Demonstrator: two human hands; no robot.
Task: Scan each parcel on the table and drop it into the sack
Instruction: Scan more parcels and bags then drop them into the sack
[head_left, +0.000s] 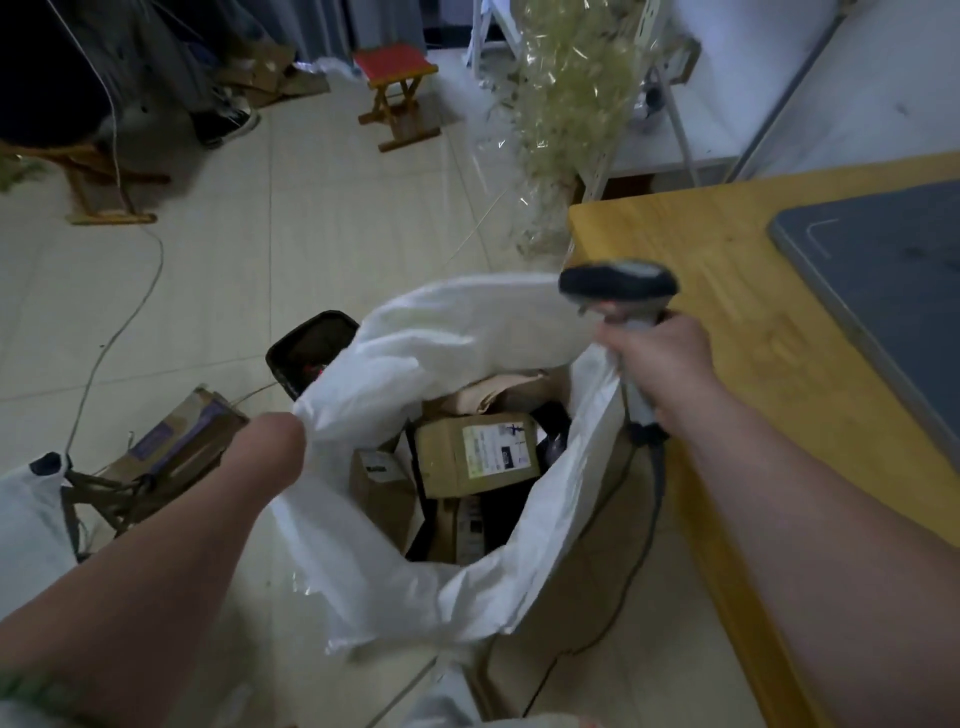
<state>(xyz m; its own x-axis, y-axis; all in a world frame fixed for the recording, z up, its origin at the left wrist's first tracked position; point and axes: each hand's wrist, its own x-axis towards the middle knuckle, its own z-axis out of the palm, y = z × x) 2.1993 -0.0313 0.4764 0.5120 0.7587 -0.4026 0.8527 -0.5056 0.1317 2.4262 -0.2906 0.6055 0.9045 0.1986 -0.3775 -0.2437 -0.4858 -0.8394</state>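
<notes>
The person stands over a white sack (374, 545) that sits open on the tiled floor just beside the corner of a yellow wooden table (727, 291). The right hand (660, 364) is wrapped around the grip of a barcode scanner (618, 286), whose dark head points left over the mouth of the sack. The right-side rim of the sack rises to meet that same hand, and the scanner's cable (649, 509) hangs down between sack and table. The left hand (275, 441) is at the opposite rim. Its fingers are hidden behind a fold of the white material, so it cannot be told whether they are gripping it. Inside the sack lie several parcels: a labelled cardboard box (475, 454) uppermost with its white shipping label facing up, a smaller carton (382, 488) to its left, and a crumpled brown paper parcel (498, 392) behind it. A grey mat (893, 291) lies on the tabletop. A black bin (311, 348) stands just behind the sack, and a red-topped folding stool (397, 67) is well away across the floor.
</notes>
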